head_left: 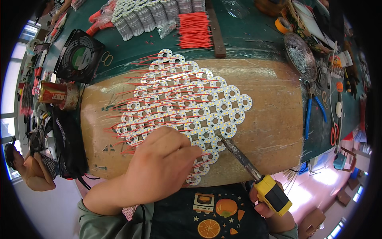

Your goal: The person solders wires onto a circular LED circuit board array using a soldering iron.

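Note:
Many round white ring-shaped LED boards (209, 97) lie in slanting rows on a brown board, with thin red wires (137, 94) running leftward from many of them. My left hand (159, 163) is closed in a pinch over the lower rows, and a short piece of red wire shows at its fingertips; the hand hides several rings beneath it. My right hand (260, 208) grips the yellow and black handle of a soldering iron (274, 195). Its tip reaches a ring near the lower right edge of the group; whether it touches cannot be made out.
Stacked rings (145, 18) and a bundle of red wires (194, 30) stand at the back beside a dark bar (215, 32). A black fan (79, 55) is at left. To the right are a metal dish (300, 57), blue-handled pliers (309, 115) and red scissors (334, 133). Another person (30, 167) sits at far left.

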`<action>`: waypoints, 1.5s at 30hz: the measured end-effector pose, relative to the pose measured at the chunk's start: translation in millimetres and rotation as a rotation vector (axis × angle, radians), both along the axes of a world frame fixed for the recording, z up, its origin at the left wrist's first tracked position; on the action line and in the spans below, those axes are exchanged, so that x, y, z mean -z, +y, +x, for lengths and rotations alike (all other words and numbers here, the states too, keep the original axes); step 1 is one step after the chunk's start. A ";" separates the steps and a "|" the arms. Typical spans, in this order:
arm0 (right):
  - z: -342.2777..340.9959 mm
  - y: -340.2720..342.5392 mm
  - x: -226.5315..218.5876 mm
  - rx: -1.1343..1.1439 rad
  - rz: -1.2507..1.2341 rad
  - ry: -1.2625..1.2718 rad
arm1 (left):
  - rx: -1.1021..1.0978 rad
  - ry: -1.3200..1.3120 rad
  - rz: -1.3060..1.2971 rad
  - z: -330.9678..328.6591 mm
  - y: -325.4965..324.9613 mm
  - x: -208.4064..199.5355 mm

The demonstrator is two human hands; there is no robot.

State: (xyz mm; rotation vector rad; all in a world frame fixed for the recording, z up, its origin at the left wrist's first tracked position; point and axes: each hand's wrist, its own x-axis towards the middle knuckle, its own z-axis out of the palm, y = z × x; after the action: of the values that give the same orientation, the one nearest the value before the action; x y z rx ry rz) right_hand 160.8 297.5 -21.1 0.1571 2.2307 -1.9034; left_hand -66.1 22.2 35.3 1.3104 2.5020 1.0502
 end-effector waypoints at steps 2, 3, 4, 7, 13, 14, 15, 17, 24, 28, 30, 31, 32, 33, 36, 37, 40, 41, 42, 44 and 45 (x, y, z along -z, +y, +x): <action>-6.3 -7.5 -5.3 0.026 -0.031 -0.017 | -0.029 0.031 -0.028 -5.7 4.6 2.2; -8.8 -10.9 -7.0 0.055 -0.064 -0.036 | -0.052 0.085 -0.022 -7.0 6.6 8.2; -10.1 -13.5 -6.4 0.055 -0.064 -0.035 | -0.073 0.139 -0.018 -7.8 8.0 13.2; -12.6 -15.1 -0.5 0.070 -0.057 0.009 | -0.058 0.160 -0.027 -9.5 8.9 19.9; -14.7 -12.8 0.1 -0.011 -0.064 -0.002 | -0.042 0.207 -0.035 -10.2 8.4 24.3; -16.1 -13.3 -0.9 -0.001 -0.072 -0.014 | -0.043 0.207 -0.036 -10.0 8.7 25.4; -17.1 -13.6 -1.8 0.010 -0.081 -0.027 | -0.044 0.216 -0.035 -9.9 8.9 26.4; -17.8 -14.5 -2.8 0.019 -0.070 -0.028 | -0.045 0.223 -0.034 -9.9 9.1 27.4; -14.2 -15.0 -4.7 0.042 -0.041 -0.052 | -0.038 0.204 -0.031 -9.7 7.9 25.7; -15.6 -18.0 -5.2 0.103 -0.057 -0.043 | -0.037 0.195 -0.031 -8.9 7.8 27.0; -18.2 -12.9 -2.6 0.000 -0.111 0.011 | -0.038 0.198 -0.030 -8.7 8.0 27.7; -17.1 -13.6 -1.7 -0.001 -0.111 0.011 | -0.038 0.200 -0.028 -8.7 8.0 28.0; -14.8 -14.9 -0.7 0.025 -0.106 0.003 | -0.039 0.200 -0.029 -8.7 8.0 28.1; -13.7 -15.5 -0.1 0.052 -0.101 -0.006 | -0.038 0.198 -0.033 -8.6 8.1 28.3; -14.5 -14.3 -3.2 0.029 -0.048 -0.020 | -0.039 0.193 -0.034 -8.7 7.3 28.1; -15.2 -15.1 -4.4 0.028 -0.048 -0.020 | -0.040 0.192 -0.034 -8.6 7.4 27.9; -17.6 -17.9 -6.9 0.065 -0.060 -0.035 | -0.042 0.197 -0.035 -8.1 7.3 28.7; -18.3 -17.9 -6.9 0.063 -0.053 -0.024 | -0.043 0.197 -0.035 -7.9 7.4 28.8; -18.6 -17.9 -6.9 0.060 -0.046 -0.012 | -0.044 0.197 -0.035 -7.8 7.5 28.9; -17.4 -16.6 -5.3 0.042 -0.013 0.010 | -0.045 0.198 -0.034 -7.6 7.7 29.0; -16.6 -15.7 -4.3 0.025 0.020 0.032 | -0.048 0.195 -0.033 -7.4 7.6 29.2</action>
State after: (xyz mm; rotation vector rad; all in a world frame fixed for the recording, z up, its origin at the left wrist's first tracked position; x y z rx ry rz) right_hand 144.2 281.8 -16.9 0.1597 2.2799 -1.9099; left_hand -73.5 29.9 6.1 1.4136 2.6911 0.9261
